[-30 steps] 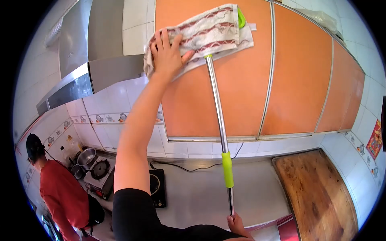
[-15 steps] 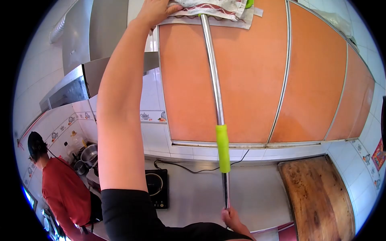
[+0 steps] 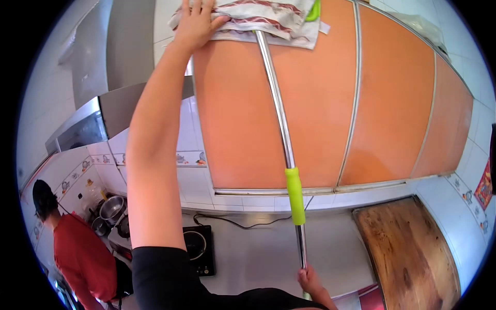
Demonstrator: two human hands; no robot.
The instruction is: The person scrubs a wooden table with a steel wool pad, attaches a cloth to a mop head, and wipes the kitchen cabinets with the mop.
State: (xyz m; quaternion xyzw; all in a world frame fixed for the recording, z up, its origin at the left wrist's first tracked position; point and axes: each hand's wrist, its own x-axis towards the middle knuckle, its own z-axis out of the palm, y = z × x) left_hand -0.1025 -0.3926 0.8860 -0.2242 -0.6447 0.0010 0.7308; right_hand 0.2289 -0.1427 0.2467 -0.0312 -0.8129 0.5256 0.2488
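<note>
My left hand (image 3: 196,27) reaches up and lies with its fingers spread on the left end of a striped cloth (image 3: 261,16). The cloth covers the head of a mop, and one bright green corner of the mop head (image 3: 313,10) sticks out at the right. From there a silver mop pole (image 3: 276,101) slants down past its green grip sleeve (image 3: 295,196). Low in the view, my right hand (image 3: 311,282) is wrapped round the pole's lower part. The mop head rests against an orange cabinet door (image 3: 243,119).
A steel range hood (image 3: 124,111) is on the left. Below are a black induction cooker (image 3: 199,248), a cord (image 3: 243,225) and a wooden board (image 3: 408,248) on the counter (image 3: 258,258). A person in a red top (image 3: 82,253) stands lower left near pots (image 3: 112,209).
The cabinet, mop and cloth sit slightly lower and more of my left hand shows, as the view has tilted up. The pole's lower end and my right hand have shifted right.
</note>
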